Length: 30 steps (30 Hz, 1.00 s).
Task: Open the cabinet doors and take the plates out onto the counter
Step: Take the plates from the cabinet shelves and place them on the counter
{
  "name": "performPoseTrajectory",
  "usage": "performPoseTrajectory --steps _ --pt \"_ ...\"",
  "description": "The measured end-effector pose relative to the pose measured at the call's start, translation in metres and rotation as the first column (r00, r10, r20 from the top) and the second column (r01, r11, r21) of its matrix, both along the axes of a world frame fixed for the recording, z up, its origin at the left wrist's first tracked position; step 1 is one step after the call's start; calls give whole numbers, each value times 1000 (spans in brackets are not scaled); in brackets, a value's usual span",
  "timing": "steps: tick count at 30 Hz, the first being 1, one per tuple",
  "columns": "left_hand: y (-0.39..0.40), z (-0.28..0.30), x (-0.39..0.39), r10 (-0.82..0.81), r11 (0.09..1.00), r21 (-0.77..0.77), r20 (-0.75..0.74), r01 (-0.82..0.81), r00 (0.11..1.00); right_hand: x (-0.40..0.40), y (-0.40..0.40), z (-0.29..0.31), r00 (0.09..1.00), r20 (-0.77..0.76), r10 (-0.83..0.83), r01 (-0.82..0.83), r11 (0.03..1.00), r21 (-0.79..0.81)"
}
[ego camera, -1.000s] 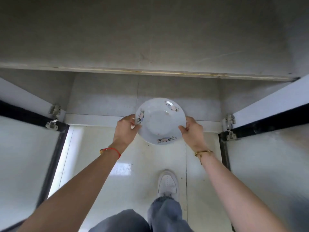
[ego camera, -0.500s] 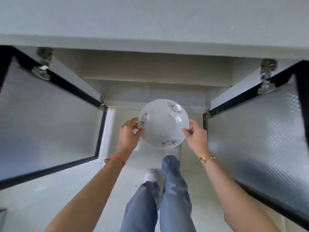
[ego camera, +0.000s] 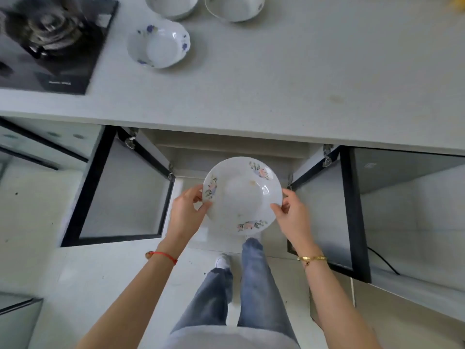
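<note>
I hold a white plate with pink flower prints [ego camera: 241,197] level in front of the open cabinet, below the counter edge. My left hand [ego camera: 187,212] grips its left rim and my right hand [ego camera: 293,215] grips its right rim. Both glass cabinet doors, the left door [ego camera: 120,195] and the right door [ego camera: 327,212], stand swung open toward me. The pale counter [ego camera: 276,79] lies above, with a blue-flowered dish [ego camera: 158,46] and two more white dishes [ego camera: 172,5] [ego camera: 235,7] on it near the far edge.
A black gas hob [ego camera: 54,40] with a burner occupies the counter's left end. My legs in jeans and white shoes [ego camera: 222,260] stand on the pale floor between the open doors. Another cabinet front [ego camera: 42,142] sits to the left.
I have risen from a crouch with the plate held in both hands; the view has lifted from the cabinet interior to above the counter, which now shows with dishes and hob.
</note>
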<state>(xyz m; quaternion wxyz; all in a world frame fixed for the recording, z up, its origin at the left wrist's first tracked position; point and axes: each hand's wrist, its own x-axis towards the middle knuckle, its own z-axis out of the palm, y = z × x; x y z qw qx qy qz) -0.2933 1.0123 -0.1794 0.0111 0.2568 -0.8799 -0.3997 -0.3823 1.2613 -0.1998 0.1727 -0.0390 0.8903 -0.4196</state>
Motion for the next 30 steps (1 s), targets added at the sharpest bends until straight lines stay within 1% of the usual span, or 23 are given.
performPoseTrajectory --steps 6,14,18,24,30 --pt "11 56 -45 5 1000 9 -69 -5 998 -55 9 57 996 -82 45 -45 999 14" --pt "8 89 -128 66 998 4 -162 -66 985 -158 1 103 969 -210 131 -133 991 6" --pt "-7 95 -169 96 995 -9 -181 -99 979 -204 -18 112 961 -211 177 -175 984 27" --pt "-47 90 -232 83 994 -50 -164 -93 983 -270 -60 111 955 -213 204 -194 979 66" --pt "-97 77 -291 53 997 -43 -134 -59 990 -324 -111 97 968 -189 167 -154 985 81"
